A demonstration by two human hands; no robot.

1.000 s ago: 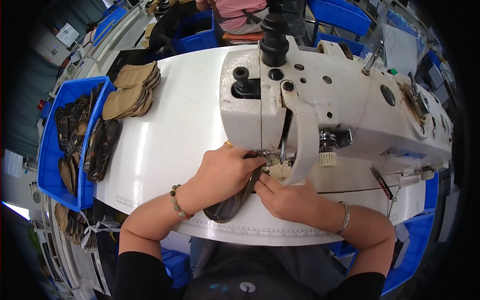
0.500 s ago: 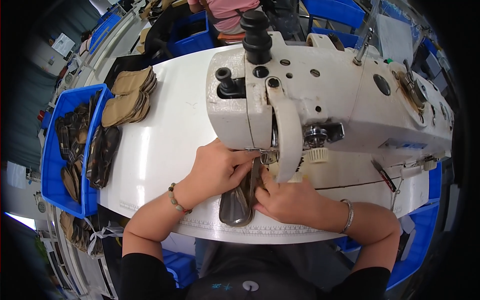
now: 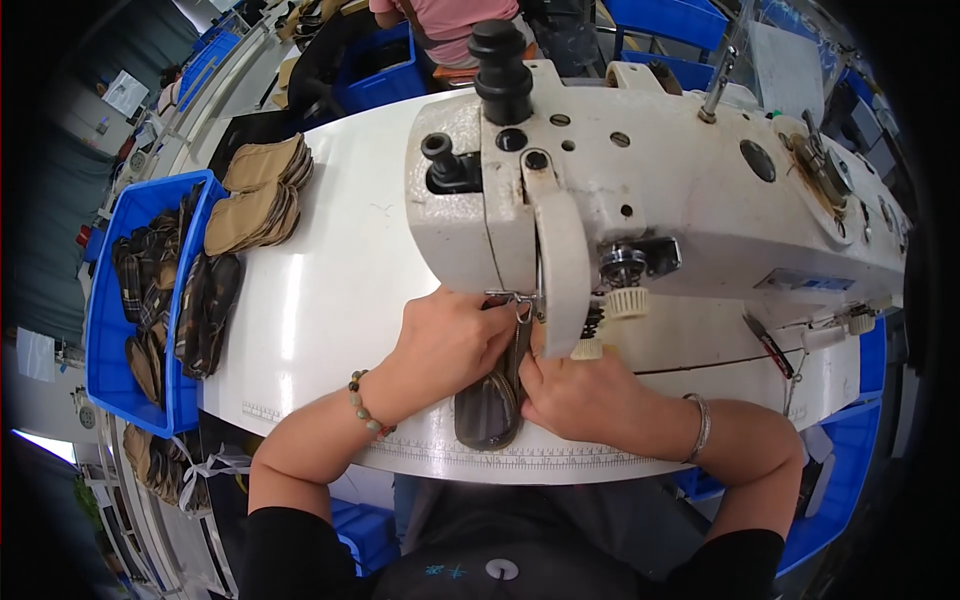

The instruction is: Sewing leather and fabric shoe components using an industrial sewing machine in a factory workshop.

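A dark fabric piece [image 3: 486,418] with a rounded near end and a brown edge runs up under the needle area of a white sewing machine [image 3: 447,225]. My left hand [image 3: 447,338] is closed with its fingertips pinching the piece's left side, just by the presser foot [image 3: 522,306]. On the other side my right hand [image 3: 582,392] has its fingers curled against the piece's right edge; the machine's head partly hides those fingertips. The far end of the piece is hidden beneath the machine and my fingers.
At the left stand stacked tan pieces [image 3: 250,220], folded plaid pieces [image 3: 208,315] and a blue bin [image 3: 102,350]. Thread snips [image 3: 768,343] lie to the right on the white table [image 3: 330,300]. A person in pink [image 3: 450,28] sits beyond.
The rounded near end of the fabric piece has swung slightly right and straightened. My left hand has shifted a little to the right with it. Both hands stay at the needle area.
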